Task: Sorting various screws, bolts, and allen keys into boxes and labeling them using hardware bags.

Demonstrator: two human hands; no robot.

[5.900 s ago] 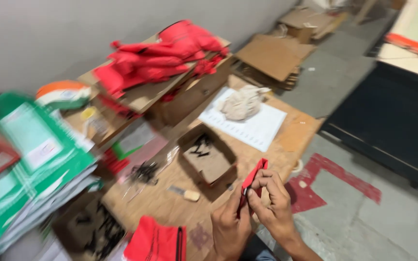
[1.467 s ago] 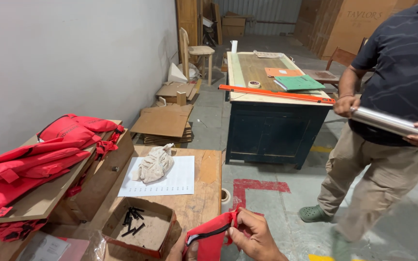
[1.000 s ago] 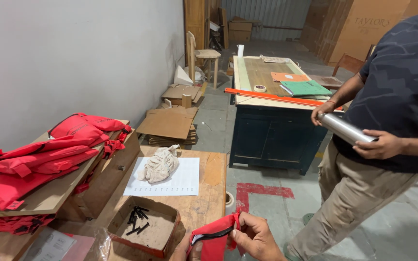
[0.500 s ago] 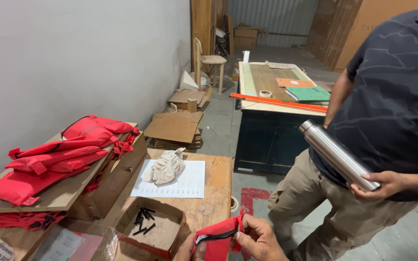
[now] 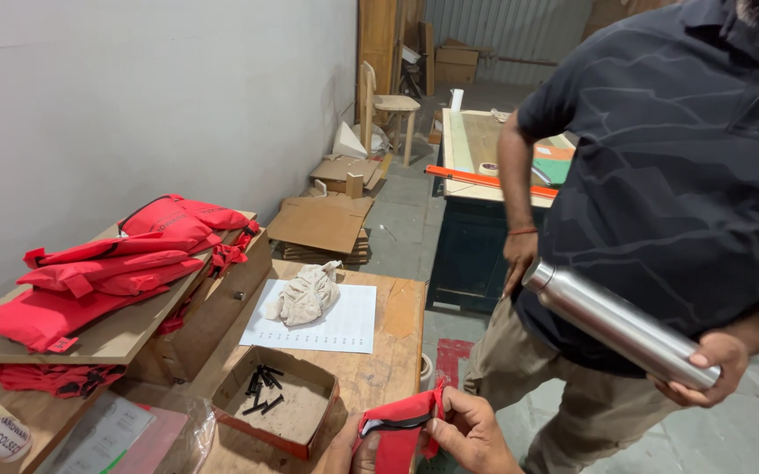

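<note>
Both my hands hold a small red fabric piece (image 5: 400, 430) with a black strip along its edge, at the bottom of the view over the wooden table (image 5: 393, 351). My right hand (image 5: 472, 434) pinches its right end. Only part of my left hand (image 5: 342, 448) shows, under the fabric's left side. Just left of my hands sits a shallow cardboard box (image 5: 305, 391) with several black screws (image 5: 261, 391) in it.
A person in a dark shirt (image 5: 687, 184) stands close at my right holding a steel bottle (image 5: 621, 325). Red fabric items (image 5: 125, 263) are piled on a board at left. A crumpled cloth (image 5: 309, 294) lies on a white sheet. A dark workbench (image 5: 476, 175) stands behind.
The person with the steel bottle has walked closer and now fills the right side. My view has shifted left and down slightly. My hands keep hold of the red fabric piece.
</note>
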